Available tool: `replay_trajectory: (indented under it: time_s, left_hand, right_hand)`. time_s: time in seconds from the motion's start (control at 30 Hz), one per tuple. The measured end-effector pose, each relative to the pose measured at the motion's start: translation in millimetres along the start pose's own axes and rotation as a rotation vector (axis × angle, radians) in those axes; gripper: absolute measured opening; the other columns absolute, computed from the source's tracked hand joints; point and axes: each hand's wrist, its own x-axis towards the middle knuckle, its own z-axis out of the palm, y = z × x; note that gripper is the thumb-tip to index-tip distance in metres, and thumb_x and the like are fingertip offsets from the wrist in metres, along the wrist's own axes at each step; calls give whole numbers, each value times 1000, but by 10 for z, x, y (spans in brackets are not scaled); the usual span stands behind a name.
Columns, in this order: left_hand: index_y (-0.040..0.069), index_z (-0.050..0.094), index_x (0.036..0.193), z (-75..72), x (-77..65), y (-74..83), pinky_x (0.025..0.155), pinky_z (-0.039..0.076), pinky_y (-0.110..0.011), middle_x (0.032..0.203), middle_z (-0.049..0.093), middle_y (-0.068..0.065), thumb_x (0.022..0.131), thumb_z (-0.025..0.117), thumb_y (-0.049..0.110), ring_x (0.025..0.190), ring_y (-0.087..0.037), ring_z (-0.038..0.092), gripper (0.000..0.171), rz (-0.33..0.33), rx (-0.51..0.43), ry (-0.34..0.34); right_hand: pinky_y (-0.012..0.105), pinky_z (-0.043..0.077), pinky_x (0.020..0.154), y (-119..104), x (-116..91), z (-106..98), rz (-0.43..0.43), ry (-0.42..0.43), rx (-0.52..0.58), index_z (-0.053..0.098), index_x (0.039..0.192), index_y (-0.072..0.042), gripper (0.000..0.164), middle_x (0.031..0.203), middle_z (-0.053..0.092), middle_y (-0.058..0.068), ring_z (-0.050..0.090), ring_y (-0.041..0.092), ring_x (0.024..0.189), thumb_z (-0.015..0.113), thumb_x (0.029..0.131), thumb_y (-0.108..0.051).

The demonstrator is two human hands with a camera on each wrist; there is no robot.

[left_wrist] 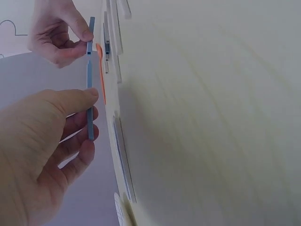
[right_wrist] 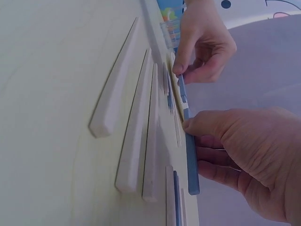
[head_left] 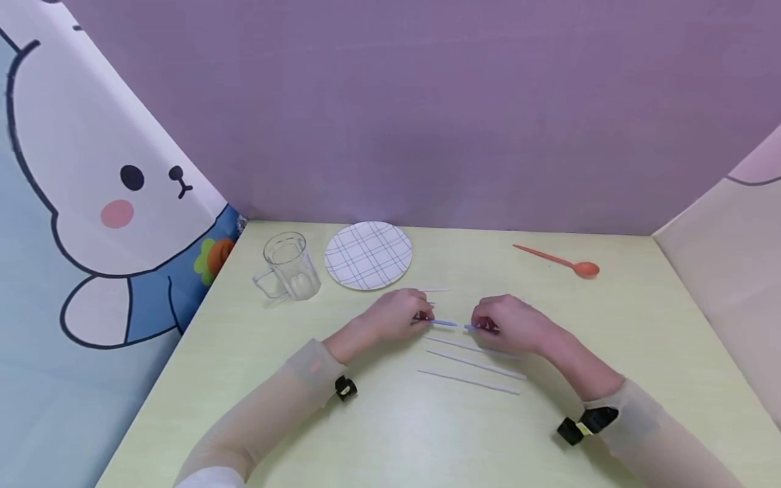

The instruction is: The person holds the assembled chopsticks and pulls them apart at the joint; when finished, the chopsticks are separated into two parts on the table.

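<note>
My left hand pinches a slim blue stick between thumb and fingers. Facing it, my right hand grips another blue stick the same way. The two sticks point at each other nearly in line, a small gap between their near ends in the head view. Both are held above the table, as the wrist views show. Under and in front of the hands lie several pale sticks, slanting side by side. In the right wrist view, a blue stick lies among pale ones on the table.
A clear glass mug stands at the back left of the table, beside a white plate with a blue line pattern. At the back right lies an orange spoon. A purple backdrop rises behind the table.
</note>
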Motion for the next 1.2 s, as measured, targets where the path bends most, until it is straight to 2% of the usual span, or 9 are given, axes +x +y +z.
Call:
replay_trajectory:
  time_s: [0.13,0.33,0.53,0.67,0.83,1.07,1.2]
  left_hand:
    - [13,82,105,8,-34,-50,85,58,-27,99,76,1,98,78,19,89,-11,68,10,-20,-18,-23]
    - [13,82,103,40,-153,-170,82,57,-27,96,74,1,96,79,18,86,-10,66,9,-37,-21,-8]
    - [14,82,102,15,-268,-274,82,58,-27,94,72,2,96,80,18,86,-10,65,8,-85,-7,-19]
    - [15,83,101,1,-312,-317,82,58,-28,93,73,3,95,81,19,86,-10,66,7,-101,2,-16]
    - [16,82,100,2,-332,-349,80,57,-27,92,73,4,94,82,19,85,-10,66,6,-94,2,-11]
    - [18,83,101,-6,-322,-382,79,55,-27,94,73,6,94,82,22,86,-10,65,8,-125,4,-29]
    - [18,82,102,-33,-288,-336,79,56,-26,93,73,6,94,81,22,86,-9,66,9,-115,9,-27]
  right_hand:
    - [21,44,64,22,-104,-6,29,0,10,73,85,-15,13,77,58,-8,48,3,70,79,91,-4]
    - [20,40,64,84,-259,1,42,6,12,71,83,-18,18,73,51,-9,41,-1,68,80,92,-5]
    - [22,48,67,165,-373,28,64,32,18,76,87,-18,15,81,63,-12,50,0,73,81,88,-4]
    - [21,49,68,202,-404,39,84,30,9,78,88,-18,14,83,65,-13,52,0,74,82,88,-5]
    - [24,53,71,225,-421,44,73,34,-4,79,90,-18,12,84,69,-12,56,1,75,83,88,-6]
    - [25,55,72,251,-417,44,74,35,-30,80,90,-18,12,83,68,-13,57,-1,76,84,87,-7]
    - [26,56,74,216,-419,49,63,57,-25,80,89,-19,13,83,68,-14,57,-2,76,85,86,-7]
